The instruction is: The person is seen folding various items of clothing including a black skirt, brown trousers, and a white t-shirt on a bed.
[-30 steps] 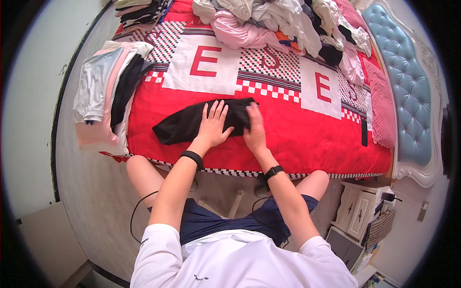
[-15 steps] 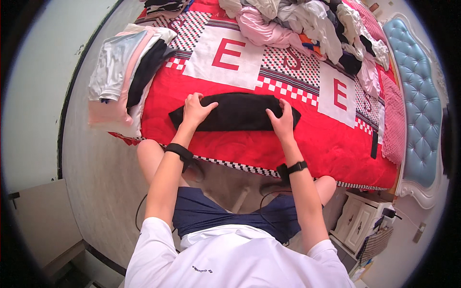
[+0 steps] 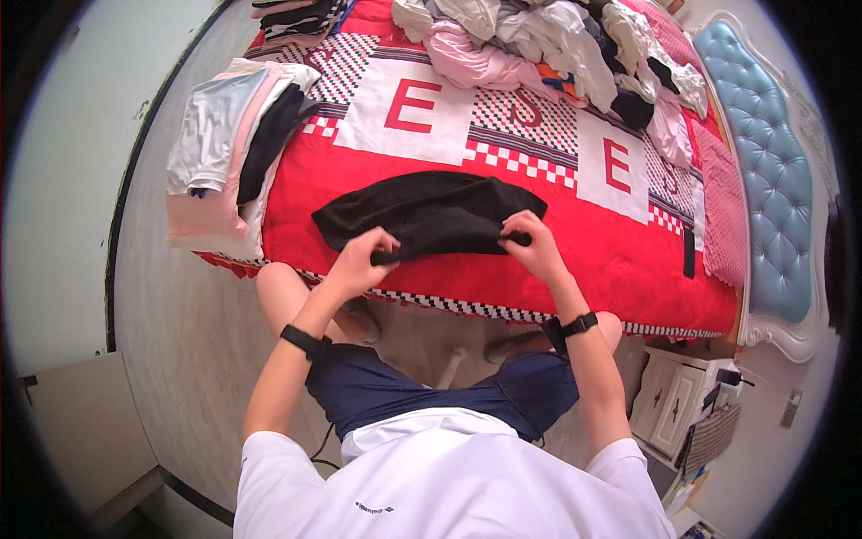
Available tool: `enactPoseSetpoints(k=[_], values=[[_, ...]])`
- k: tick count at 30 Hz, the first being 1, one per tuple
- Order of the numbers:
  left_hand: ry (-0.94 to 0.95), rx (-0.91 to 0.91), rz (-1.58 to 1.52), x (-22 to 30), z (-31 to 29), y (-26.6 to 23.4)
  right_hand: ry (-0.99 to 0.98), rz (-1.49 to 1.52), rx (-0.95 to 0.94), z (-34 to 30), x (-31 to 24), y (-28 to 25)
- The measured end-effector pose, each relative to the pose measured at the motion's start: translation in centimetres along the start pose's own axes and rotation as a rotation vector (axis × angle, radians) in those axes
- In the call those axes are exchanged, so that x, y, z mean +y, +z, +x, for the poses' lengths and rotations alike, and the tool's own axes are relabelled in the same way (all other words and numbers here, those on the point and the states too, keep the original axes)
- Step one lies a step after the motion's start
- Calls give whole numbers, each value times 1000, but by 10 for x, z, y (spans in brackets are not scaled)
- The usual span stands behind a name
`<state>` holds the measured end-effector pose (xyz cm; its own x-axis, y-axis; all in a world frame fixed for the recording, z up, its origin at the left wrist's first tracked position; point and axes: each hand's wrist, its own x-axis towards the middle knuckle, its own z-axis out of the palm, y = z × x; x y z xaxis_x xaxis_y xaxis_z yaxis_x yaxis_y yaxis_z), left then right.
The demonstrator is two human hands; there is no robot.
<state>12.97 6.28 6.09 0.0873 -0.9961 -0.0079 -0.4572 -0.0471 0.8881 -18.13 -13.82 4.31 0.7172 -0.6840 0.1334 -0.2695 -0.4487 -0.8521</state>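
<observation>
A black folded garment (image 3: pixel 431 208) lies across the red bedspread (image 3: pixel 593 269) in front of me; its exact kind does not show. My left hand (image 3: pixel 368 256) pinches the near edge of the cloth left of its middle. At the right end of that edge, my right hand (image 3: pixel 532 242) grips the cloth between thumb and fingers. The near edge is slightly raised between my two hands, while the far edge rests on the bed in a curve.
Folded clothes (image 3: pixel 224 135) form a stack at the bed's left edge, with another dark stack (image 3: pixel 296 22) behind. A heap of loose clothes (image 3: pixel 548 54) covers the far right. The blue padded headboard (image 3: pixel 763 171) and a white cabinet (image 3: pixel 669 404) stand at right.
Both hands have moved from the garment's top surface to its near edge and closed on it. The cloth is now bowed and drawn slightly toward me.
</observation>
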Motion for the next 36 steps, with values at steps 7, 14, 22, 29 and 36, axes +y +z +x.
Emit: enactPoseSetpoints(k=[7, 14, 22, 29, 36], values=[[89, -16, 384, -45, -63, 65, 148, -411, -303, -62, 4, 29], [-206, -78, 332, -37, -36, 88, 80, -543, -223, -60, -8, 83], [64, -55, 528, -32, -54, 103, -184, -627, -274, -86, -15, 88], [480, -446, 914, -33, -68, 107, -214, -723, -504, -104, -12, 93], [629, -638, 1069, -43, -65, 117, -321, -884, -534, -109, -21, 96]])
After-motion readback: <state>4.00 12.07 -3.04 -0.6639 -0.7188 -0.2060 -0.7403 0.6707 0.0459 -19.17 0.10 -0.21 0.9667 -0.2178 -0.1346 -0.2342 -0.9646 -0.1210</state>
